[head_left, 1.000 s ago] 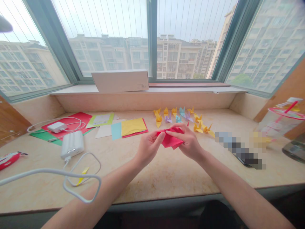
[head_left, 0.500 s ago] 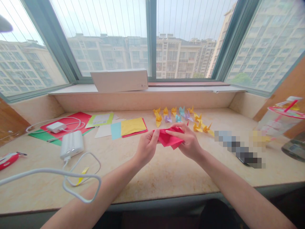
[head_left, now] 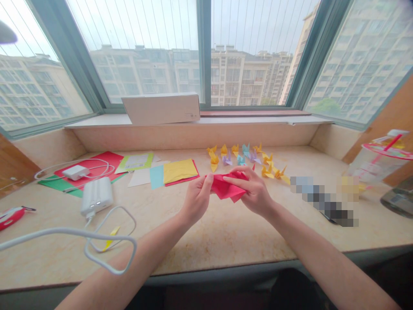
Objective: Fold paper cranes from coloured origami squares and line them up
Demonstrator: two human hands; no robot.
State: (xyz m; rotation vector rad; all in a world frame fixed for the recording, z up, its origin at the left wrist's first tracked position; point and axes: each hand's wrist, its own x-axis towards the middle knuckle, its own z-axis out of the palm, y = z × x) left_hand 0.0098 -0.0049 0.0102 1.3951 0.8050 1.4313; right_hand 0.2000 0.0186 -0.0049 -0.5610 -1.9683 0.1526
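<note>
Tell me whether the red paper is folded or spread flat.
Folded: the red paper shows layered flaps, pinched between left hand and right hand.

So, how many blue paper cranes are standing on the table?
2 blue cranes: one at the back of the group, the other just in front of it, nearer the red paper. Another may be hidden behind that paper.

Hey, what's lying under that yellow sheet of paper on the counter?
A red sheet shows along the right and front edges of the yellow sheet. A light blue sheet sits at its left edge. Anything else beneath is covered.
</note>
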